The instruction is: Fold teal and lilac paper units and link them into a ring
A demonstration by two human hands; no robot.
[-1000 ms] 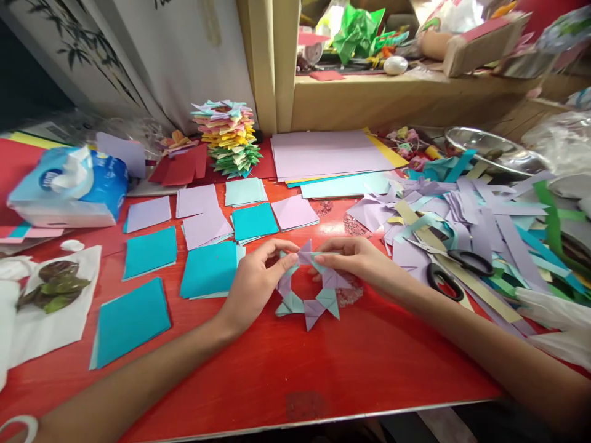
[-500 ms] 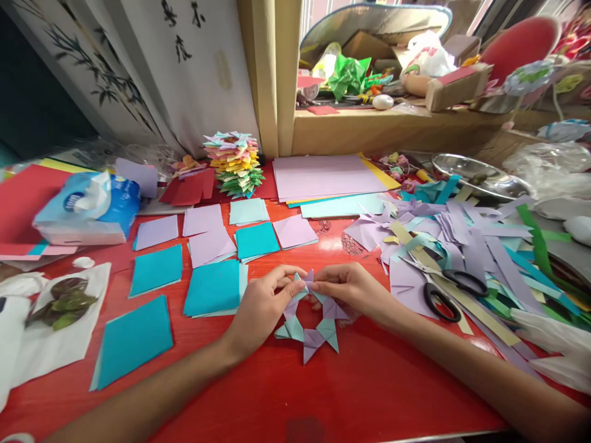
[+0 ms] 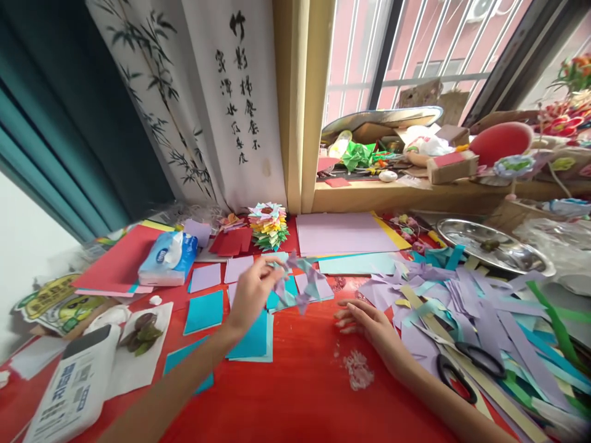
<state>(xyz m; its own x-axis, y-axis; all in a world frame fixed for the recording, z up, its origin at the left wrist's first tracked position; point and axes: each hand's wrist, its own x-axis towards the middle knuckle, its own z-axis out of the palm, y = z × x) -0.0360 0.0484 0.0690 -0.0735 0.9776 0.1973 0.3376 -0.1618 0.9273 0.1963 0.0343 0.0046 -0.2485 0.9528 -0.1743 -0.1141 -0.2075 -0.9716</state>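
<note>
My left hand (image 3: pixel 252 292) pinches the left edge of a folded-paper ring (image 3: pixel 303 300) made of purple and pale blue pointed pieces, slightly blurred. The ring is raised over the stacks of square paper. To its right, my right hand (image 3: pixel 372 326) hovers above the red table, fingers apart and holding nothing. Farther back stands a tower of stacked folded-paper rings (image 3: pixel 268 229) in green, yellow, pink and pale blue. Teal paper squares (image 3: pixel 252 337) and purple paper squares (image 3: pixel 205 277) lie around my left forearm.
Black-handled scissors (image 3: pixel 480 360) rest among paper strips (image 3: pixel 489 320) at the right. A metal dish (image 3: pixel 530 261) sits behind them. Large purple sheets (image 3: pixel 341 232) lie at the back. A tissue pack (image 3: pixel 168 258) and leaves on a napkin (image 3: pixel 143 337) are at left.
My right hand has let go of the paper ring and opened. My left hand has carried the ring up and away toward the tower. The head view has tilted upward.
</note>
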